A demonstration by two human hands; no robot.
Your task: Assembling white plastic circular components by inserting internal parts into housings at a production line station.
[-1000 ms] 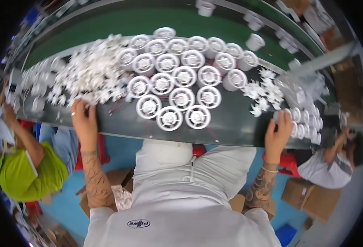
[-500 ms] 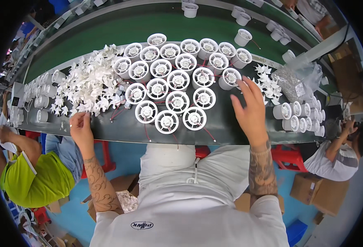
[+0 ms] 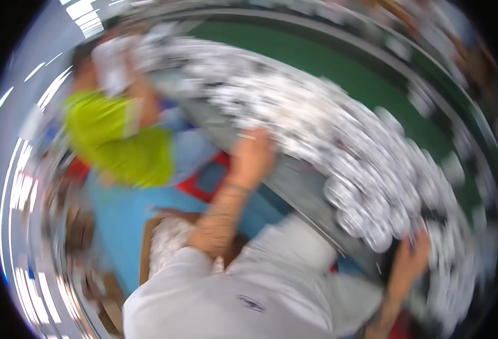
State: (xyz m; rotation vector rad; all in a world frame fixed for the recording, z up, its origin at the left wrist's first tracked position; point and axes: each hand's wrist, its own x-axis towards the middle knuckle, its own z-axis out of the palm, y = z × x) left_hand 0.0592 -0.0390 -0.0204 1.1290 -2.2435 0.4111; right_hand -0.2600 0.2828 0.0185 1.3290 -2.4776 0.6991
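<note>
Motion smears the whole head view. My left hand [image 3: 253,155] is at the near edge of the dark bench [image 3: 302,189], beside a heap of small white finned plastic parts [image 3: 286,110]. Its fingers are too blurred to show whether they hold anything. To the right of the heap stands a dense group of round white fan housings [image 3: 367,192], their details lost in the blur. My right hand [image 3: 414,254] is low at the right, next to the near end of these housings. What its fingers do cannot be made out.
A green conveyor belt [image 3: 294,48] runs behind the bench, with blurred white pieces along it. On the left sits a person in a yellow-green shirt [image 3: 127,144], near a red stool [image 3: 204,183]. A cardboard box [image 3: 146,248] with pale contents stands by my left arm.
The view has swung left and tilted, so the bench now slants down to the right and everything is blurred. The seated person appears larger and nearer the middle.
</note>
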